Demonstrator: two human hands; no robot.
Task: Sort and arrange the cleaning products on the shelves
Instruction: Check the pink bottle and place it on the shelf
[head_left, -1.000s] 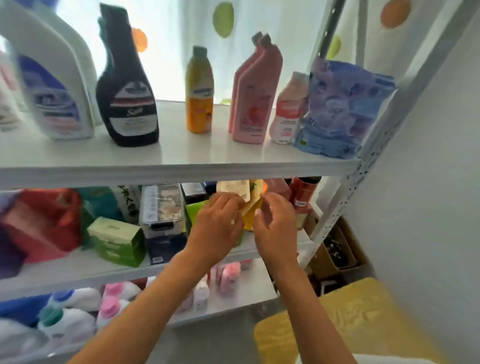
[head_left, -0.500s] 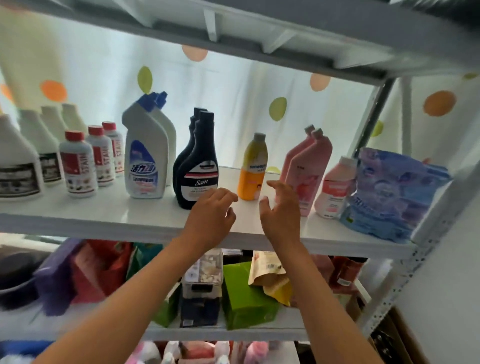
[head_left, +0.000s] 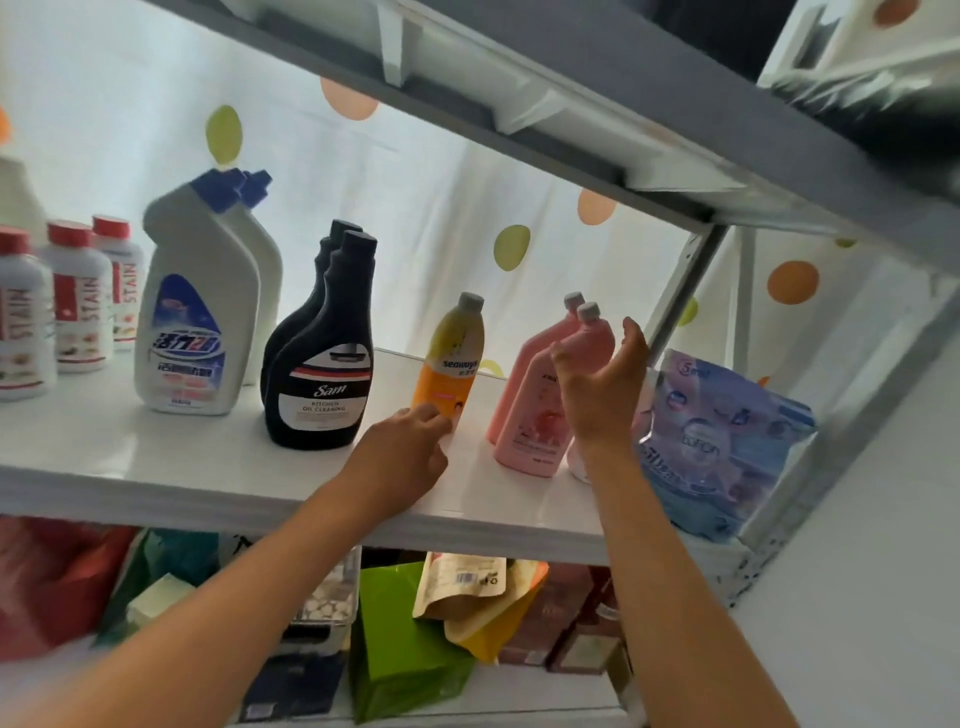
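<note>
Three red-capped white "STAIN" bottles (head_left: 72, 296) far left on white shelf (head_left: 156, 457); white blue-capped bottle (head_left: 192, 312); black "Sam Kitchen Oil Cleaning" bottle (head_left: 322, 364); left hand (head_left: 400, 457), fingers loose, touching yellow-orange "seaways" bottle (head_left: 452, 358); right hand (head_left: 597, 384) open beside pink bottle (head_left: 540, 410); blue pouch (head_left: 722, 441).

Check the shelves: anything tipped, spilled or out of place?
No spills or damage visible. On the lower shelf a tan pouch leans slumped over a yellow pouch, not upright. The yellow bottle stands single among paired bottles.
</note>
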